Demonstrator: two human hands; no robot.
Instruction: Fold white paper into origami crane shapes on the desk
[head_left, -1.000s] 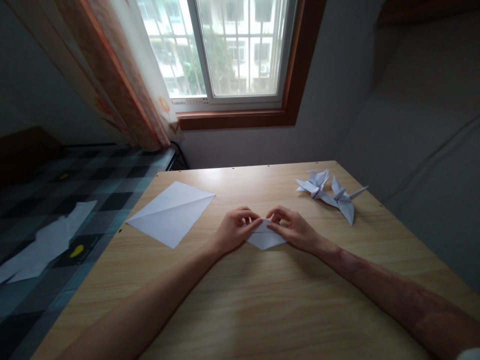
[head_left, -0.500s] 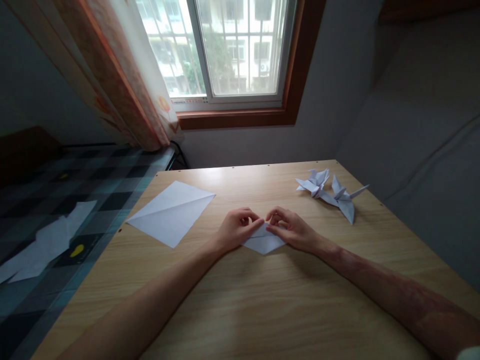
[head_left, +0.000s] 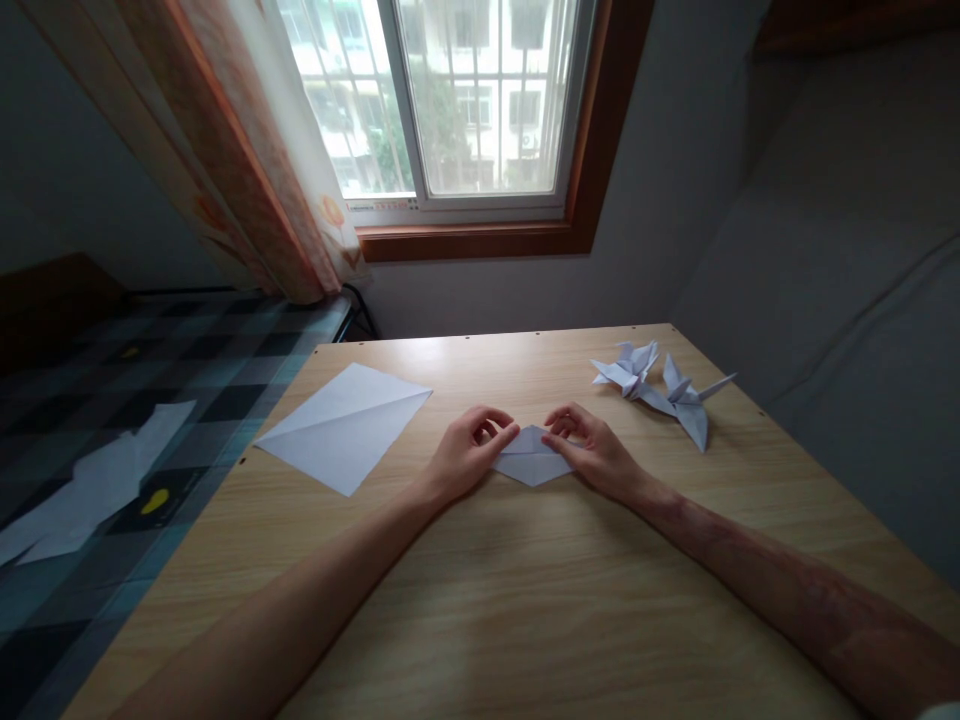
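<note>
A folded sheet of white paper (head_left: 533,467) lies near the middle of the table, its lower corner pointing toward me and a crease running across it. My left hand (head_left: 472,445) pinches its left side between thumb and curled fingers. On the opposite side my right hand (head_left: 589,445) grips the paper the same way, thumb on top. The paper's outer ends are partly hidden under both hands.
A white paper square (head_left: 346,428) with a diagonal crease lies left on the wooden table (head_left: 480,600). Folded paper cranes (head_left: 628,370) sit at the back right. Paper scraps (head_left: 97,485) rest on the checked bed (head_left: 247,335), left of the table. A window (head_left: 487,100) is ahead.
Both hands have moved slightly away from me and farther apart, with the folded paper between them. More of its upper part now shows.
</note>
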